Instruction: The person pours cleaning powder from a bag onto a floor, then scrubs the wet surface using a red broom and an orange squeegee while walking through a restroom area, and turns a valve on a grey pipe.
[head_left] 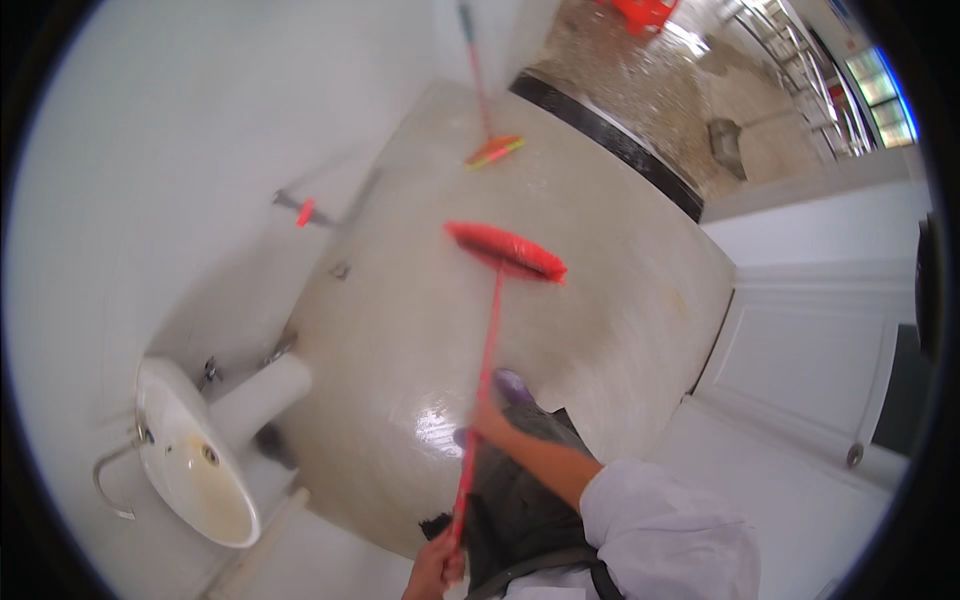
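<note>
A push broom with a wide red bristle head [507, 250] reaches out ahead of me, its head low over the pale floor. The edges of the head are blurred. My left hand [434, 566] is closed round the top end of the red handle [491, 335], near the lower edge of the view. Further down the same handle, my right hand [489, 424] grips it, smeared a little by motion. Below the handle show my dark apron [520, 490] and a purplish shoe [512, 387].
At left stands a white pedestal sink [170, 400]. A red-tagged pipe [305, 212] juts from the wall; a floor drain [340, 270] lies nearby. Another long-handled floor tool [495, 151] leans ahead. A black doorsill [600, 135] borders a wet floor [630, 90]. A white door [800, 350] stands right.
</note>
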